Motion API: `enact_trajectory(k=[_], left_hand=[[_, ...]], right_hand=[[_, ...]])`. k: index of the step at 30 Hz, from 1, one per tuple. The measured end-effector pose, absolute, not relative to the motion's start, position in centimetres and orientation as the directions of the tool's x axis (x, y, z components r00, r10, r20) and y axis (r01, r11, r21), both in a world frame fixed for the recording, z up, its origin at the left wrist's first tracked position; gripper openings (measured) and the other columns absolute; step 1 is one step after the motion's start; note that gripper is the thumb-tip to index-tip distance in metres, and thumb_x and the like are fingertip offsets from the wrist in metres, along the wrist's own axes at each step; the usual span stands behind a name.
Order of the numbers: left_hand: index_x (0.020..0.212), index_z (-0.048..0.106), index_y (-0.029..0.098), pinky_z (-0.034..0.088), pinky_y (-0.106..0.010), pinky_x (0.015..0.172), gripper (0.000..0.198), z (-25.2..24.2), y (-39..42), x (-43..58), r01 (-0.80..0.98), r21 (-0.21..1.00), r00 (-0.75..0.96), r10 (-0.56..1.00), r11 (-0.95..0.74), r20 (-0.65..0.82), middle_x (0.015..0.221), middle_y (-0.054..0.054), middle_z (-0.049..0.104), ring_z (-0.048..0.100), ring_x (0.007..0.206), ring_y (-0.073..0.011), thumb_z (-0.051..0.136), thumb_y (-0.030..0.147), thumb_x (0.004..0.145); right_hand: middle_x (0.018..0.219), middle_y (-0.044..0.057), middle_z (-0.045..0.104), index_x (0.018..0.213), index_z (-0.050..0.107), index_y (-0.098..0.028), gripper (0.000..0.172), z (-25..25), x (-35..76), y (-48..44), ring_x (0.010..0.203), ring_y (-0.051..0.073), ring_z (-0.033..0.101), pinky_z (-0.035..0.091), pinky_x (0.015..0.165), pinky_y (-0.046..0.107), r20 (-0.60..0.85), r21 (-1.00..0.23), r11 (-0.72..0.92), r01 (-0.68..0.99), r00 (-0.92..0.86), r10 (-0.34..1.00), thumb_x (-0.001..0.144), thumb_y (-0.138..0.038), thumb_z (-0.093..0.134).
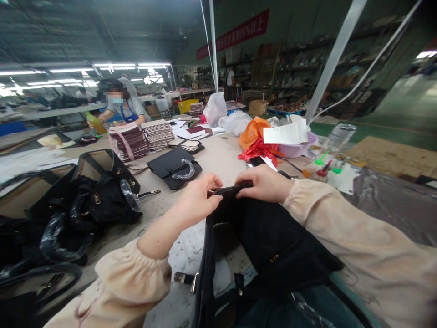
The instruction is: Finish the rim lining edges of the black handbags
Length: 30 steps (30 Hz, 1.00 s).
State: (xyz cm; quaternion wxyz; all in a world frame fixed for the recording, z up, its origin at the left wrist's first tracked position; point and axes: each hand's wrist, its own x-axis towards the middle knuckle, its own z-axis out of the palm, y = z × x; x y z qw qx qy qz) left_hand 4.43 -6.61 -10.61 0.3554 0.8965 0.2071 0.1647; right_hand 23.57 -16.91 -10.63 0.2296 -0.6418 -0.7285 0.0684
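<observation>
A black bag point(273, 228) lies right in front of me, its mouth spread wide. My left hand point(198, 198) pinches the far edge of that bag between thumb and fingers. Just to its right, my right hand point(261, 183) grips the same dark rim, thumb underneath. A small metal-ended strap point(184, 278) sticks out from the bag's left side. Inside, a gold-coloured zip pull point(274, 258) shows on the black cloth. The lower part of the bag runs out of view at the bottom.
Black bags with plastic-wrapped handles point(102, 196) crowd the left. A black handbag point(174, 166) lies beyond my hands, near stacked dark red pieces point(128, 141). An orange bag point(254, 132), a purple basin point(300, 145) and small bottles point(322, 171) stand right. A masked co-worker point(119, 102) is across the table.
</observation>
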Motion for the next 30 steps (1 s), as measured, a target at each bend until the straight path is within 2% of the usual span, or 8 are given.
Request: enact_trajectory(k=[6, 8, 11, 13, 16, 21, 25, 30], left_hand=[[0.082, 0.052, 0.018, 0.034, -0.020, 0.049, 0.012, -10.9, -6.8, 4.3, 0.306, 0.685, 0.831, 0.537, -0.661, 0.148, 0.064, 0.004, 0.057, 0.050, 0.055, -0.0095, 0.053, 0.018, 0.070], [0.081, 0.053, 0.018, 0.035, -0.020, 0.051, 0.012, -11.0, -6.7, 4.4, 0.334, 0.657, 0.815, 0.557, -0.676, 0.159, 0.065, 0.004, 0.057, 0.051, 0.057, -0.0099, 0.053, 0.018, 0.069], [0.081, 0.054, 0.017, 0.037, -0.021, 0.053, 0.012, -11.3, -6.7, 4.4, 0.379, 0.629, 0.784, 0.597, -0.679, 0.172, 0.067, 0.003, 0.058, 0.052, 0.060, -0.0110, 0.053, 0.019, 0.069], [0.083, 0.055, 0.018, 0.038, -0.022, 0.054, 0.013, -11.5, -6.8, 4.3, 0.401, 0.620, 0.768, 0.616, -0.675, 0.174, 0.066, 0.003, 0.058, 0.053, 0.060, -0.0119, 0.051, 0.022, 0.071], [0.087, 0.058, 0.018, 0.039, -0.023, 0.057, 0.017, -11.5, -7.1, 4.2, 0.417, 0.605, 0.768, 0.619, -0.679, 0.165, 0.069, 0.002, 0.060, 0.054, 0.064, -0.0136, 0.048, 0.026, 0.076], [0.083, 0.062, 0.017, 0.039, -0.024, 0.064, 0.024, -10.5, -7.7, 4.0, 0.391, 0.559, 0.822, 0.551, -0.731, 0.144, 0.074, 0.001, 0.062, 0.056, 0.073, -0.0159, 0.040, 0.024, 0.080], [0.079, 0.063, 0.016, 0.039, -0.023, 0.059, 0.025, -10.0, -8.2, 3.1, 0.396, 0.533, 0.835, 0.535, -0.748, 0.132, 0.067, 0.002, 0.060, 0.055, 0.068, -0.0151, 0.039, 0.025, 0.081], [0.093, 0.064, 0.017, 0.040, -0.023, 0.060, 0.026, -9.8, -8.9, 1.8, 0.393, 0.532, 0.833, 0.535, -0.750, 0.139, 0.074, 0.001, 0.064, 0.056, 0.071, -0.0154, 0.041, 0.024, 0.083]], right_hand=[[0.089, 0.004, 0.061, 0.087, 0.063, -0.018, 0.010, -9.5, 22.3, -18.3, 0.081, 0.015, 0.056, 0.041, 0.070, 0.025, 0.465, -0.176, 0.245, 0.954, -0.139, 0.874, 0.079, -0.023, 0.061], [0.091, 0.005, 0.061, 0.087, 0.064, -0.020, 0.009, -8.8, 21.0, -19.3, 0.086, 0.018, 0.056, 0.041, 0.072, 0.027, 0.435, -0.109, 0.198, 0.974, -0.132, 0.891, 0.081, -0.023, 0.058], [0.085, 0.006, 0.062, 0.087, 0.065, -0.021, 0.010, -8.2, 17.8, -22.3, 0.079, 0.021, 0.058, 0.042, 0.065, 0.032, 0.321, -0.098, -0.010, 0.995, 0.041, 0.946, 0.078, -0.025, 0.061], [0.077, 0.006, 0.063, 0.078, 0.064, -0.023, 0.007, -8.6, 14.8, -24.9, 0.069, 0.023, 0.059, 0.043, 0.059, 0.035, 0.211, -0.167, -0.123, 0.978, 0.157, 0.965, 0.074, -0.028, 0.064], [0.073, 0.004, 0.064, 0.074, 0.063, -0.027, 0.008, -10.6, 10.7, -28.2, 0.064, 0.021, 0.059, 0.046, 0.057, 0.035, 0.271, -0.375, -0.104, 0.921, 0.216, 0.938, 0.077, -0.032, 0.059], [0.083, 0.003, 0.066, 0.085, 0.064, -0.027, 0.009, -14.2, 9.9, -27.4, 0.077, 0.022, 0.062, 0.050, 0.072, 0.035, 0.274, -0.675, -0.131, 0.726, 0.411, 0.870, 0.081, -0.029, 0.056], [0.077, 0.002, 0.067, 0.080, 0.064, -0.021, 0.024, -15.0, 12.4, -23.4, 0.073, 0.017, 0.063, 0.051, 0.069, 0.029, 0.132, -0.954, -0.030, 0.298, 0.508, 0.851, 0.087, -0.036, 0.048], [0.074, 0.006, 0.066, 0.079, 0.064, -0.013, 0.030, -14.6, 12.6, -19.7, 0.064, 0.014, 0.064, 0.049, 0.057, 0.023, -0.106, -0.978, 0.004, -0.208, 0.515, 0.850, 0.083, -0.041, 0.053]])
